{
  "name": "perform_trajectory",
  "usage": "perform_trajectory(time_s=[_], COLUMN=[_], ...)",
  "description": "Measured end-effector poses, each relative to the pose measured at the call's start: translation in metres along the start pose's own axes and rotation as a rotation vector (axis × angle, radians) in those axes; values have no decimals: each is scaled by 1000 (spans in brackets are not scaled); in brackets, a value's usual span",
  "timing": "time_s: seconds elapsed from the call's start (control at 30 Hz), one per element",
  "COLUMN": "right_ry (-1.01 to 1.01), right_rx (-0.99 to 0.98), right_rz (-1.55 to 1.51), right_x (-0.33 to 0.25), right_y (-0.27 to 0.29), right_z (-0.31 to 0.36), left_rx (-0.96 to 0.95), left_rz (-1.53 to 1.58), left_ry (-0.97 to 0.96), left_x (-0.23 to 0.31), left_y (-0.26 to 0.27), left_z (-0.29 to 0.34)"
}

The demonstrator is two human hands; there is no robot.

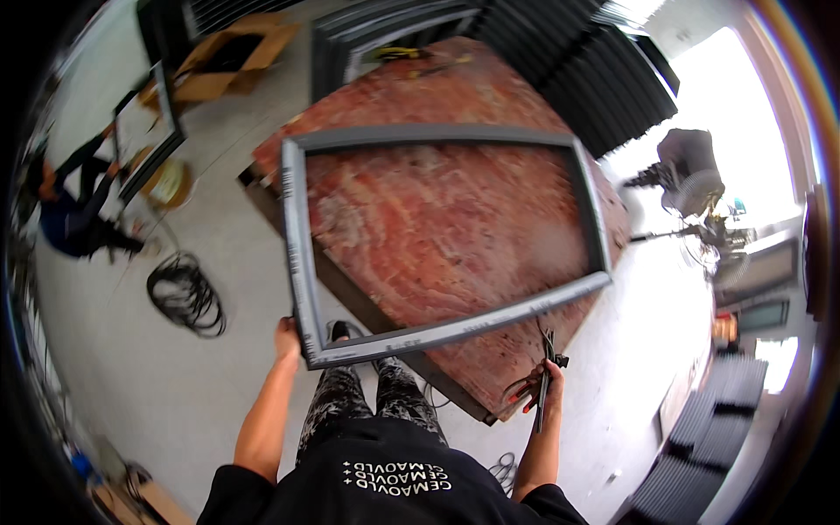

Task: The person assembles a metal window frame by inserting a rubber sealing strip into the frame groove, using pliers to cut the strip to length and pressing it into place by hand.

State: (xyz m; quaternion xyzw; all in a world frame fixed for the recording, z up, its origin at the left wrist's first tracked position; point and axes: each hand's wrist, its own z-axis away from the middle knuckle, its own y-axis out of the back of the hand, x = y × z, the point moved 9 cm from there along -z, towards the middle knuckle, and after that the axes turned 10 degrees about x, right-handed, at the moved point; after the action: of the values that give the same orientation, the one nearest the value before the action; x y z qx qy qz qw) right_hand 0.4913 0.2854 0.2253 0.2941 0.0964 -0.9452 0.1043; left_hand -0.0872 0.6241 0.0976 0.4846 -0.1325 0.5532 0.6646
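Observation:
A large grey rectangular frame, apparently metal, lies tilted over the reddish marble-patterned slab. Its near left corner juts past the slab's edge towards me. My left hand is closed on the outer side of that corner. Off the frame's near right part, my right hand is wrapped round a bundle of hand tools. Among them are pliers with red-orange and black handles, plus a long thin dark tool whose kind I cannot make out. The fingers partly hide both tools.
Yellow-handled tools lie at the slab's far edge. Stacked dark profiles stand behind it, and a fan is on the right. At left, a person handles another frame; coiled black cable lies on the floor.

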Motion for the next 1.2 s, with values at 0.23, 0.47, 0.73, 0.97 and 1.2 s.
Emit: perform_trajectory(time_s=[0.23, 0.47, 0.73, 0.97, 1.2], right_ry=[473, 633, 505, -314, -668], right_rx=[-155, -112, 25, -535, -976], right_rz=[-155, -233, 344, -299, 343], right_x=[-125, -188, -108, 94, 249], right_y=[-93, -236, -282, -346, -373], right_z=[138, 146, -26, 125, 263], left_rx=[-136, -248, -170, -390, -565], left_rz=[221, 224, 311, 918, 755], left_ry=[167, 149, 186, 51, -230], left_x=[37, 46, 20, 169, 266], left_y=[-26, -63, -10, 70, 91], left_z=[-37, -56, -76, -13, 53])
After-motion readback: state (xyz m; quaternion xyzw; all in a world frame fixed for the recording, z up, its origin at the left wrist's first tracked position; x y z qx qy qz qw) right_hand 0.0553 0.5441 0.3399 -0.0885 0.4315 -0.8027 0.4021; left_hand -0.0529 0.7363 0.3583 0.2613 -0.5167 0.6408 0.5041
